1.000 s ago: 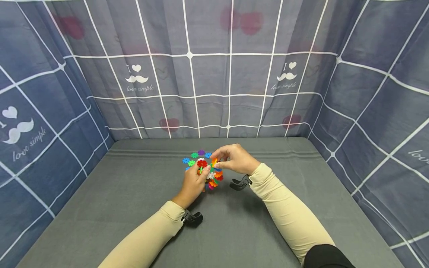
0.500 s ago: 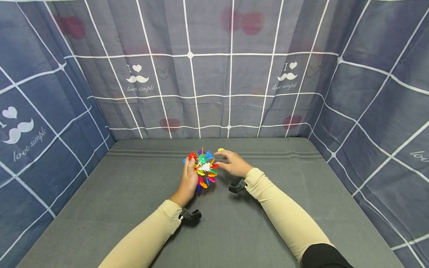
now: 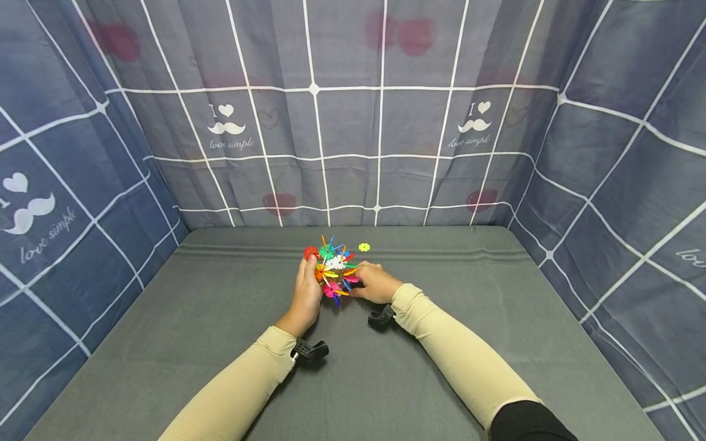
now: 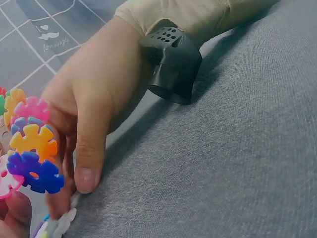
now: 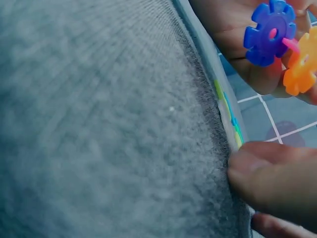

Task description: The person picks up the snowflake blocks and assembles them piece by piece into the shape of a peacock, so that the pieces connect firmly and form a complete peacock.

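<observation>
My left hand [image 3: 305,297] holds a ball-like cluster of coloured plastic snowflake discs [image 3: 333,263] from its left side, thumb up near a red disc [image 3: 310,252]. Orange [image 4: 37,143] and blue [image 4: 35,172] discs stand out of the cluster in the left wrist view. Fingers of my right hand [image 3: 377,283] grip the cluster's right side by its pink and blue discs; the exact contact is partly hidden. Fingertips of that hand touch a pink disc [image 4: 7,174] in the left wrist view. A lone yellow-green disc [image 3: 364,247] lies behind the cluster.
A grey cloth [image 3: 231,343] covers the table. Flat coloured pieces [image 5: 232,116] lie on it, seen edge-on in the right wrist view. Checked curtains [image 3: 353,122] rise behind and at both sides. A black camera mount [image 3: 311,350] sits on my left wrist.
My right hand has let go of the yellow-green disc, which now lies on the table, and moved down and left to the cluster. The cluster has been turned in my left hand.
</observation>
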Demonstrator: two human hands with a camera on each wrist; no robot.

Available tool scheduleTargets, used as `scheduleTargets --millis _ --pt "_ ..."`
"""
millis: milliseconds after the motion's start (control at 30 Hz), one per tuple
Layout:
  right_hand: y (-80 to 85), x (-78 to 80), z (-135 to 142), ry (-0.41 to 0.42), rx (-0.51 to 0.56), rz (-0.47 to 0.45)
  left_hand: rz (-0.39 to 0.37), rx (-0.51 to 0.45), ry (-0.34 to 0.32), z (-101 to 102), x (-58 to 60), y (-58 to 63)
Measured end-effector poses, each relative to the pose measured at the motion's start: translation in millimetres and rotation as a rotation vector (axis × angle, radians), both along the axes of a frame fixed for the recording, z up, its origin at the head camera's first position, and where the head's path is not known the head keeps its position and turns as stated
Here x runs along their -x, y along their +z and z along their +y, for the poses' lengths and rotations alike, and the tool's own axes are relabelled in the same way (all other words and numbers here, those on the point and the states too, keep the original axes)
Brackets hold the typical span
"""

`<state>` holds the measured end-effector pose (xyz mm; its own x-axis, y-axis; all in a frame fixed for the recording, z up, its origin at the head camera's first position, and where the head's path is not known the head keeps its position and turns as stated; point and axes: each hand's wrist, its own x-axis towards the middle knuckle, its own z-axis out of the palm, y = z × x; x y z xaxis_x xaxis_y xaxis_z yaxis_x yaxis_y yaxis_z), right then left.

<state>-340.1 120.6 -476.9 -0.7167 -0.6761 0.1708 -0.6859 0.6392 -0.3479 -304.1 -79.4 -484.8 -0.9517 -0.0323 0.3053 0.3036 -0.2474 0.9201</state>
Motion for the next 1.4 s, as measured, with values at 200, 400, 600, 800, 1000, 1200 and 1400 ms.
scheduleTargets --millis 200,400,600,800,1000,1200,1400 --pt "-0.8 1.4 9 -0.004 0.139 -0.069 -0.044 0.090 0.046 0 -1.1 1.7" --pt "4.3 2.6 25 -0.014 0.243 -0.240 -0.128 0.241 0.098 0 0.3 5.3" --pt "9.9 5.3 41 -0.140 0.391 -0.331 -0.037 0.243 0.054 -1 -4.1 4.6" --pt "24.1 2.9 46 -0.178 0.799 -0.305 0.089 0.319 0.061 0 -8.8 -1.5" --pt "46.7 -3.8 41 -0.020 0.893 -0.258 0.182 0.374 0.024 4 -10.9 -0.9" --pt "62.5 -12.8 36 0.116 0.812 -0.245 0.231 0.412 0.017 5 -13.1 -1.1" --pt "72.8 -23.1 31 0.144 0.750 -0.219 0.226 0.426 0.046 8 -14.5 -2.3"
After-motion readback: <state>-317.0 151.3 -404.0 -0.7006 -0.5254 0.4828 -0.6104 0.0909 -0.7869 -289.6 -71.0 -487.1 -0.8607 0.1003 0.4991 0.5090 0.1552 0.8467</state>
